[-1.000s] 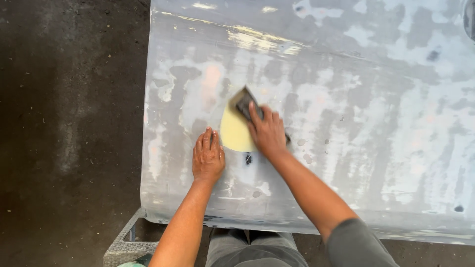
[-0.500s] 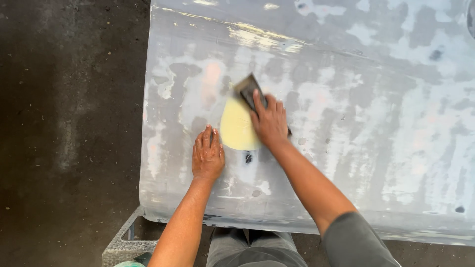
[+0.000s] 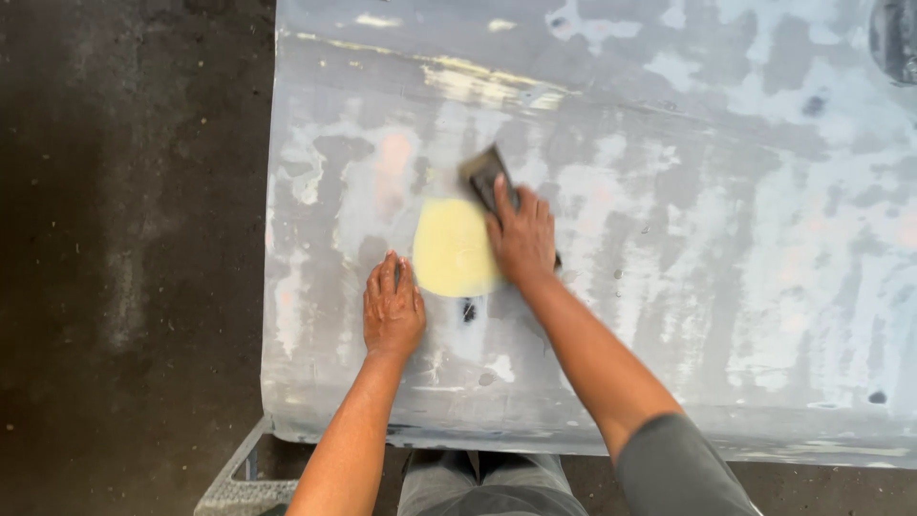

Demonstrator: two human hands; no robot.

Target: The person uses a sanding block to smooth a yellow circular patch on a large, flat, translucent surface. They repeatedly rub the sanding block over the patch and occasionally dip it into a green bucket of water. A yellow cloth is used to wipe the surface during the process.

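Note:
A large grey panel (image 3: 669,287), blotched with white and pale patches, lies in front of me. A pale yellow round patch (image 3: 451,250) sits on its left half. My right hand (image 3: 521,239) presses a dark sanding block (image 3: 485,176) flat on the panel, at the upper right edge of the yellow patch. Fingers together, my left hand (image 3: 392,308) rests palm down on the panel just left of and below the patch, holding nothing.
Dark concrete floor (image 3: 124,258) lies left of the panel. A metal mesh step (image 3: 234,483) shows under the panel's near left corner. My grey trousers (image 3: 487,483) are below the near edge. A dark round opening (image 3: 898,38) is at the panel's far right corner.
My right hand has slid the sanding block away from me, up along the yellow patch's right edge. The left hand has stayed in place.

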